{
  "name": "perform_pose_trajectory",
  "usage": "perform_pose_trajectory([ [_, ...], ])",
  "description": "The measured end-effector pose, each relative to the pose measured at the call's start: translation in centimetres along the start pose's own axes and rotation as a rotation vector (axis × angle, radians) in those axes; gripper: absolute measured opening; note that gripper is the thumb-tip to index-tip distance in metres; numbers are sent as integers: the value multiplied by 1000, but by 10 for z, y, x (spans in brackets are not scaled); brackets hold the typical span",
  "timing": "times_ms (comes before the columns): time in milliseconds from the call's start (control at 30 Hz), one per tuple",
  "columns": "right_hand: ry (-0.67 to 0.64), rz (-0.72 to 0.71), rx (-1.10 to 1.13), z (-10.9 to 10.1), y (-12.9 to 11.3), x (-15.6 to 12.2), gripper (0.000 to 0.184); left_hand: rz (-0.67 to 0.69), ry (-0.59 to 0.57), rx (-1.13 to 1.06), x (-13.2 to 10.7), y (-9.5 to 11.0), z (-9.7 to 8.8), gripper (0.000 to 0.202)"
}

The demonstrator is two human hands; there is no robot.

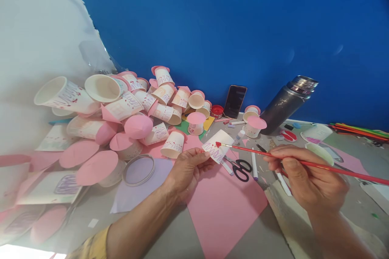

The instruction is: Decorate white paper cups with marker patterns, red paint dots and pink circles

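My left hand [187,168] is closed round a white paper cup [219,145] with purple zigzag marks, held on its side above a pink paper sheet [223,206]. My right hand [304,178] pinches a long red paintbrush [319,166]. The brush's red-tipped end touches the side of the cup. Black-handled scissors [241,168] lie on the table just below the cup, between my hands.
A heap of decorated white cups with pink lids [130,109] fills the left. A phone [235,101] leans on the blue wall beside a small red paint pot [216,111]. A grey metal flask [287,103] stands at right; markers and coloured sticks [361,130] lie nearby.
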State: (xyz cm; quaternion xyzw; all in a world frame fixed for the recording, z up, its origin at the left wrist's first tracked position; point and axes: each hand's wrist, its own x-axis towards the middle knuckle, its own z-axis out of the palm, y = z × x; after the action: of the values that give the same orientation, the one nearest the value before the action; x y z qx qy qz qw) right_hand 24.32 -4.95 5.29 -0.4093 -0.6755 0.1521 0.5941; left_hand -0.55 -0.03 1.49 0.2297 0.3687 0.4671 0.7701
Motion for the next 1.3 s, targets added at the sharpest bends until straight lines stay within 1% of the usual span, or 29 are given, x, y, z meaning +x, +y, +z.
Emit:
perform_pose_trajectory([
  [100,-10,-13,-6,-3,2,-1,22,-9,15,-12,1,0,0,35],
  [267,-50,-96,-22,-2,5,-1,24,-14,18,-22,1,1,0,32],
  [333,-50,-84,-23,-2,4,-1,24,-16,19,-20,1,2,0,28],
  [533,75,-56,-27,-4,3,-2,20,-54,60,-55,0,4,1,15],
  [667,114,-43,-13,-4,2,-1,18,-111,128,-104,0,7,4,17],
  [733,98,-53,-11,-4,2,-1,18,-134,152,-130,1,8,6,18],
  [900,-1,-58,-26,-4,2,-1,21,-157,194,-208,2,8,8,17],
  [1167,-23,-75,-21,-1,5,-2,21,-168,215,-224,0,7,9,16],
  [1300,-35,-81,-32,0,5,-2,21,-172,202,-215,1,7,9,16],
])
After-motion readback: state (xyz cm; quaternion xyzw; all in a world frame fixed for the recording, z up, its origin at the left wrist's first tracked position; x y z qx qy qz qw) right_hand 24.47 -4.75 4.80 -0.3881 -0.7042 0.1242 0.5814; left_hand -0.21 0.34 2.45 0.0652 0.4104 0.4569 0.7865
